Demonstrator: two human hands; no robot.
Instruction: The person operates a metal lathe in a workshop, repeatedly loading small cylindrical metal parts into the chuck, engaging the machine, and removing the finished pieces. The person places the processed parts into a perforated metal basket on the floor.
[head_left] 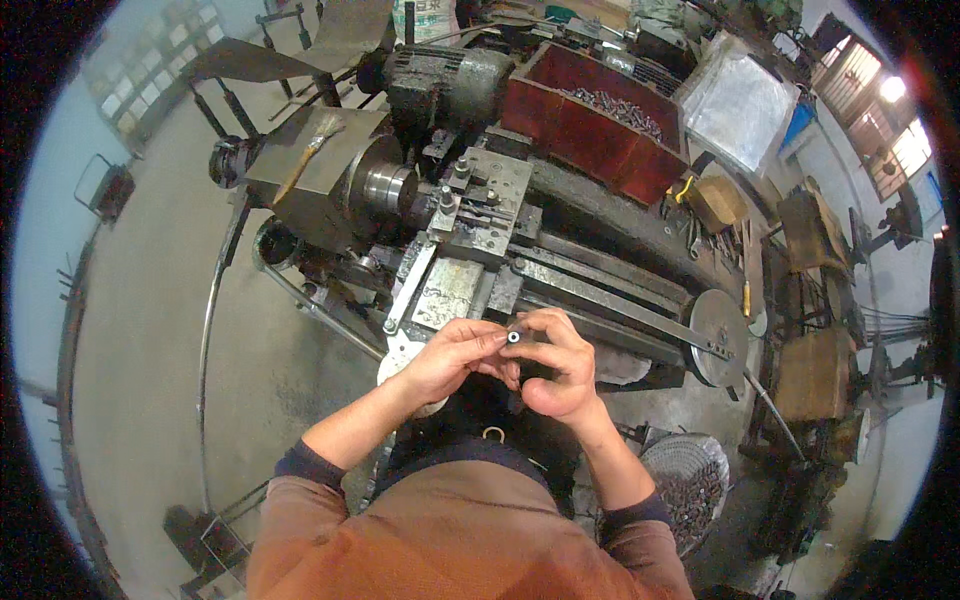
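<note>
Both your hands, left hand (450,355) and right hand (560,365), pinch one small metal sleeve (514,337) above the lathe (470,230); loose fingertip grip could drop it into the bed.

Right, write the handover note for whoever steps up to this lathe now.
Left hand: fingertips on the small dark metal part, helping to steady it.
Right hand: pinching the same part, its bored end facing up.
Both hands are held together in front of the lathe, above its bed.
Lathe chuck: nothing visibly clamped in it.
Red tray behind the lathe holds a pile of small metal pieces; a mesh basket of pieces stands at lower right.
Done: part in hand. Left: whether it has been machined cannot be told from here.
</note>
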